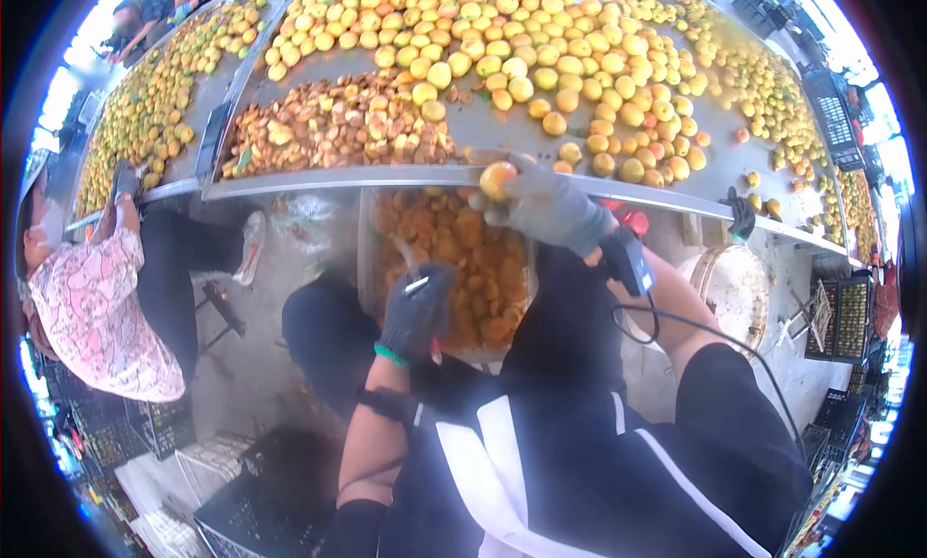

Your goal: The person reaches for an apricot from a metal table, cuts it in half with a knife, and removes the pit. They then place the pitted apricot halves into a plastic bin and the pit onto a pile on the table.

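Observation:
A yellow-orange fruit (498,181) sits in the gloved fingers of my right hand (555,206), just over the metal table's front rim (348,178). My left hand (418,312), in a dark glove with a green cuff, is closed around a small knife (407,257), its blade pointing up and away. Below both hands, between my knees, a container of orange fruit pieces (459,259) shows partly. On the table lie a pile of brown-orange pits or scraps (338,124) and, behind it, many whole fruits (541,51).
At the left sits a person in a patterned pink top (106,307), a gloved hand at the neighbouring fruit. Black crates (840,317) stand at the right, beyond a round white tub (732,292). Another dark crate (280,490) is at the lower left. A dark glove (741,215) hangs on the table rim.

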A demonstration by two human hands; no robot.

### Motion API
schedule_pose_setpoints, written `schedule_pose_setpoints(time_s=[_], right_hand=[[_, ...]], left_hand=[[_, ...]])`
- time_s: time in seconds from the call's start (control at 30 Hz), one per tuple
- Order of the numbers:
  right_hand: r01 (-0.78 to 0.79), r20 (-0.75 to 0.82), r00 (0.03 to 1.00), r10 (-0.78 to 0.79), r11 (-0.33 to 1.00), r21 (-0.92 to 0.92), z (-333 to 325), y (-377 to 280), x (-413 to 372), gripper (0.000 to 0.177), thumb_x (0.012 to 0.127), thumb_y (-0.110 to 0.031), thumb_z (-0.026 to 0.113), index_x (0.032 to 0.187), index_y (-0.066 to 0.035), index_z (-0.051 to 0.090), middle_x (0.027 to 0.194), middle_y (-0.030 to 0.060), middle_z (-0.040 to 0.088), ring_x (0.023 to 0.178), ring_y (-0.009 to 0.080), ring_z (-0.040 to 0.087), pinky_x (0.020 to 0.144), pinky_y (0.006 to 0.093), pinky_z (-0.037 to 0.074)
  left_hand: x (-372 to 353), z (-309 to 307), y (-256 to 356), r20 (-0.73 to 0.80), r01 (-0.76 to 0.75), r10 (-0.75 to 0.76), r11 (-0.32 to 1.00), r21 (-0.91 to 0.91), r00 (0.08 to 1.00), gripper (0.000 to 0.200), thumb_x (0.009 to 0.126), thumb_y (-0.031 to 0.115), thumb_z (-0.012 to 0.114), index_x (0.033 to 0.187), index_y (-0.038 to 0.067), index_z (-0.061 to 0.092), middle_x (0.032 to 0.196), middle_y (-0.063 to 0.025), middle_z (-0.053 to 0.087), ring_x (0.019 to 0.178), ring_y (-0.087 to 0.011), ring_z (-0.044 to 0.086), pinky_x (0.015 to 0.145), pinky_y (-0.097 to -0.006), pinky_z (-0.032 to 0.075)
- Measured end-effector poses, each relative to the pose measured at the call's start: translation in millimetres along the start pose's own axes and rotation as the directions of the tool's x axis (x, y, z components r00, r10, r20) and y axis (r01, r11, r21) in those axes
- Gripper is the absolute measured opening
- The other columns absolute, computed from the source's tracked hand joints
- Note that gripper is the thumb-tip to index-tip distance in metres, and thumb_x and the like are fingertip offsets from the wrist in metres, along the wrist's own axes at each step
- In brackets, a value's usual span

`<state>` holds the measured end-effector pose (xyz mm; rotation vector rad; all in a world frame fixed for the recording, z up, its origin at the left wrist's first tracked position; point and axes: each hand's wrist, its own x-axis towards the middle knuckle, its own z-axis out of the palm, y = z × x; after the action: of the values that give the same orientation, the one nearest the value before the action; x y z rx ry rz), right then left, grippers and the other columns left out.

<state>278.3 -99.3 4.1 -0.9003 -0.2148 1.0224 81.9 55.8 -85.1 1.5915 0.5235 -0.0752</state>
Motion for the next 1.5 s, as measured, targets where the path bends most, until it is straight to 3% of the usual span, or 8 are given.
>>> schedule_pose_setpoints(time_s=[0.13, 0.27, 0.33, 0.47, 0.83, 1.03, 1.2, 1.5], right_hand=[[0.0, 0.095, 0.994, 0.056, 0.859, -0.512, 6.0, 52.9, -40.3, 0.043, 0.092, -0.019, 0.066, 0.13, -0.003, 0.053, 0.091, 0.0015, 0.063, 0.081, 0.0111, 0.06, 0.075, 0.0219, 0.049], [-0.084, -0.033, 0.996, 0.078, 0.887, -0.454, 13.3, 77.3, -58.8, 0.035, 0.092, -0.017, 0.066, 0.123, -0.004, 0.058, 0.09, 0.0019, 0.066, 0.084, 0.0079, 0.06, 0.076, 0.0218, 0.049], [-0.032, 0.046, 0.998, 0.047, 0.955, -0.295, -1.9, 84.4, -59.7, 0.028, 0.094, -0.019, 0.061, 0.117, -0.004, 0.06, 0.092, 0.0042, 0.066, 0.083, 0.0103, 0.061, 0.075, 0.0232, 0.049], [-0.041, 0.053, 0.998, 0.03, 0.972, 0.23, -17.9, 90.7, -65.4, 0.028, 0.099, -0.026, 0.05, 0.113, -0.003, 0.057, 0.096, 0.0092, 0.061, 0.087, 0.0199, 0.06, 0.084, 0.0343, 0.05], [-0.122, 0.059, 0.992, 0.11, 0.746, 0.655, -9.2, 95.9, -94.4, 0.037, 0.103, -0.039, 0.042, 0.119, -0.007, 0.054, 0.105, 0.0114, 0.06, 0.085, 0.0186, 0.058, 0.071, 0.0306, 0.05], [-0.047, -0.045, 0.996, 0.082, 0.851, 0.524, 0.6, 103.8, -104.1, 0.039, 0.102, -0.037, 0.043, 0.124, -0.005, 0.052, 0.107, 0.0099, 0.058, 0.095, 0.0206, 0.058, 0.083, 0.0357, 0.048], [0.011, -0.077, 0.996, 0.034, 0.853, 0.521, 30.6, 95.8, -113.2, 0.037, 0.104, -0.035, 0.04, 0.123, -0.004, 0.051, 0.109, 0.01, 0.058, 0.101, 0.0218, 0.056, 0.095, 0.0378, 0.044], [0.252, 0.013, 0.963, -0.271, 0.914, 0.318, 44.5, 97.8, -120.8, 0.025, 0.105, -0.023, 0.038, 0.121, -0.007, 0.049, 0.112, 0.0068, 0.055, 0.108, 0.0164, 0.053, 0.099, 0.034, 0.041]], left_hand=[[-12.8, 20.5, 20.2, -0.082, -0.087, 0.121, 0.939, 0.332, 0.989, 0.028, 0.085, 0.02, 0.067, 0.108, 0.005, 0.062, 0.089, -0.0143, 0.066, 0.081, -0.0313, 0.065, 0.073, -0.0377, 0.052], [-29.3, 32.0, 23.7, 0.094, -0.35, 0.409, 0.615, 0.707, 0.908, 0.032, 0.087, 0.027, 0.071, 0.11, 0.008, 0.061, 0.079, -0.004, 0.062, 0.07, -0.0136, 0.063, 0.059, -0.0288, 0.05], [-46.5, 35.9, 40.8, 0.206, -0.037, 0.054, 0.996, -0.083, 0.977, 0.038, 0.088, 0.029, 0.07, 0.117, 0.008, 0.058, 0.077, -0.0058, 0.062, 0.064, -0.0161, 0.063, 0.053, -0.0274, 0.049], [-62.1, 13.7, 56.9, 0.523, 0.421, -0.053, 0.664, -0.618, 0.851, 0.034, 0.095, 0.023, 0.062, 0.122, 0.005, 0.053, 0.071, -0.0051, 0.058, 0.048, -0.0129, 0.054, 0.041, -0.021, 0.039], [-79.8, 29.6, 69.8, 0.383, 0.325, -0.085, 0.714, -0.62, 0.92, 0.03, 0.094, 0.017, 0.06, 0.12, 0.003, 0.051, 0.066, -0.0014, 0.051, 0.042, -0.0096, 0.043, 0.037, -0.0204, 0.033], [-88.9, 37.1, 73.0, 0.354, 0.208, -0.021, 0.841, -0.499, 0.935, 0.03, 0.095, 0.02, 0.06, 0.12, 0.006, 0.051, 0.069, -0.0012, 0.049, 0.048, -0.0073, 0.041, 0.043, -0.0185, 0.031], [-89.1, 45.4, 50.5, 0.123, -0.375, 0.356, 0.899, 0.224, 0.926, 0.03, 0.096, 0.02, 0.059, 0.121, 0.004, 0.053, 0.083, -0.0024, 0.056, 0.07, -0.0099, 0.053, 0.061, -0.0242, 0.042], [-95.8, 41.1, 40.2, 0.125, -0.43, 0.412, 0.883, 0.188, 0.902, 0.034, 0.097, 0.023, 0.06, 0.124, 0.005, 0.053, 0.083, -0.0019, 0.058, 0.069, -0.0078, 0.053, 0.06, -0.0223, 0.043]])
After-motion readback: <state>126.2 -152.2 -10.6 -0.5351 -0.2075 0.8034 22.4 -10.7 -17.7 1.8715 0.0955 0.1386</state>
